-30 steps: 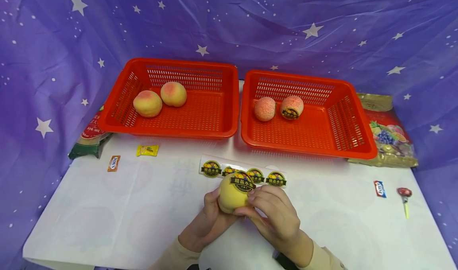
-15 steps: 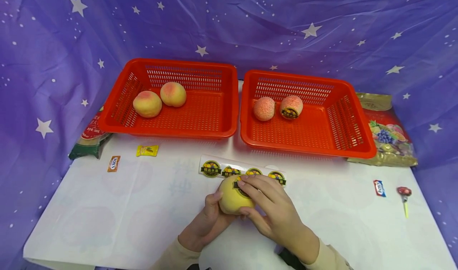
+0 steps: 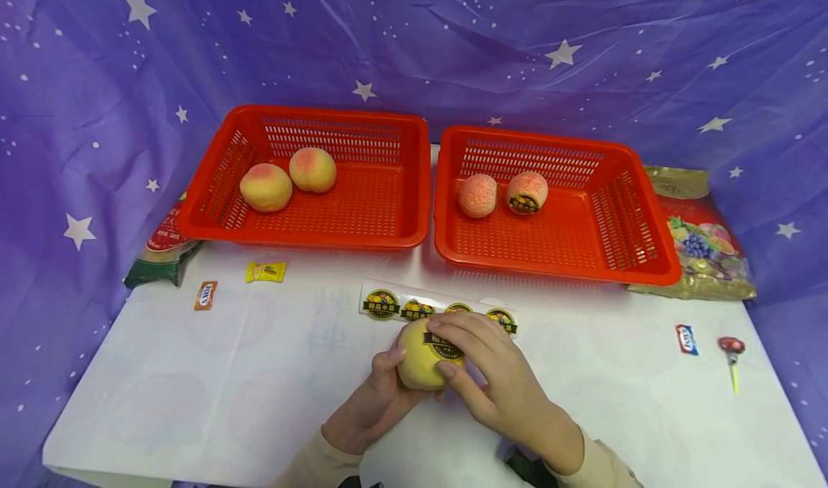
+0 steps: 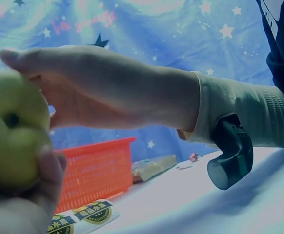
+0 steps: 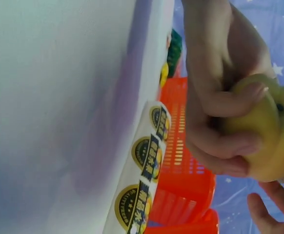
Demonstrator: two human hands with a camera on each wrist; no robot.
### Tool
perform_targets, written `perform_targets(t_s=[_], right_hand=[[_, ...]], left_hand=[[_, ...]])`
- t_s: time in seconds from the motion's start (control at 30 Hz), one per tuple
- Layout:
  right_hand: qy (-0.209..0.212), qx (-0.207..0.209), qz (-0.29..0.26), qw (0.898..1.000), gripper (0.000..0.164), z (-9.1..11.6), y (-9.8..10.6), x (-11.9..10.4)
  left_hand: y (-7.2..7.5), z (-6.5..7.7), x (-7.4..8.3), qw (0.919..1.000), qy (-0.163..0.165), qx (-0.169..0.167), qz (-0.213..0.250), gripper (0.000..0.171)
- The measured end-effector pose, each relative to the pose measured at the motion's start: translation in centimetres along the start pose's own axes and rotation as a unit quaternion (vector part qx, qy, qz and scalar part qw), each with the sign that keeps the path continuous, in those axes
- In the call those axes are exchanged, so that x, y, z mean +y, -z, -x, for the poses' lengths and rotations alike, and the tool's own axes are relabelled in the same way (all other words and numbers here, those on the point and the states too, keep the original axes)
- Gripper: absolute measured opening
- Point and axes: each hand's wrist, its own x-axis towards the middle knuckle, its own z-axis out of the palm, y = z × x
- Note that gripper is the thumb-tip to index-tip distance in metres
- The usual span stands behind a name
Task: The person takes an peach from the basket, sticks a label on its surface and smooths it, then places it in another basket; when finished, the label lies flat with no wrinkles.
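In the head view, my left hand [image 3: 382,394] grips a yellow peach [image 3: 417,366] from its left and below, the thumb on its side. A round black-and-gold fruit label [image 3: 446,346] is on the peach's upper right. My right hand [image 3: 501,369] lies over that side, its fingers pressing on the label and partly covering it, the thumb near the label's lower edge. Just beyond the hands, a white strip of round labels [image 3: 380,303] lies on the table. In the left wrist view, the peach's stem hollow [image 4: 11,120] faces the camera.
Two red plastic baskets stand at the back. The left basket [image 3: 304,242] holds two peaches [image 3: 267,187]; the right basket [image 3: 517,261] holds two pinkish fruits [image 3: 479,196]. Wrapped sweets [image 3: 266,272], a lollipop [image 3: 732,346] and printed bags [image 3: 701,244] lie toward the sides.
My right fingers have moved from the label's right edge up over its face and now cover part of it. The left hand keeps its hold, and the peach has barely shifted.
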Motion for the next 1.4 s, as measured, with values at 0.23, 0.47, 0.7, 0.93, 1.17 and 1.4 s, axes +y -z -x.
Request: perform_targets(t_s=[0.23,0.47,0.7,0.93,1.17,1.4], right_hand=[[-0.011,0.076,0.051,0.996,0.036,-0.6,2.1,1.3],[-0.166,0.119,0.246,0.947,0.037,-0.5,9.4,5.4],[-0.407,0.000,0.301,0.862,0.063,2.1,17.1,11.3],[-0.456,-0.132,0.283,0.833,0.077,4.6,18.5,14.2],[-0.457,-0.167,0.266,0.832,0.078,5.1,18.1,15.0],[-0.464,-0.167,0.269,0.828,0.077,4.8,17.7,15.0]], left_hand=[[-0.2,0.0,0.1,0.9979,-0.041,-0.048,0.015,0.052],[-0.4,-0.1,0.1,0.9971,-0.054,-0.054,0.006,0.051],[-0.4,0.0,0.0,0.9983,-0.045,-0.032,0.019,0.049],[-0.1,0.3,-0.3,0.9992,-0.030,-0.001,0.027,0.051],[0.0,0.3,-0.5,0.9996,-0.014,0.025,-0.006,0.054],[-0.4,0.1,0.6,0.9916,-0.006,0.031,-0.126,0.058]])
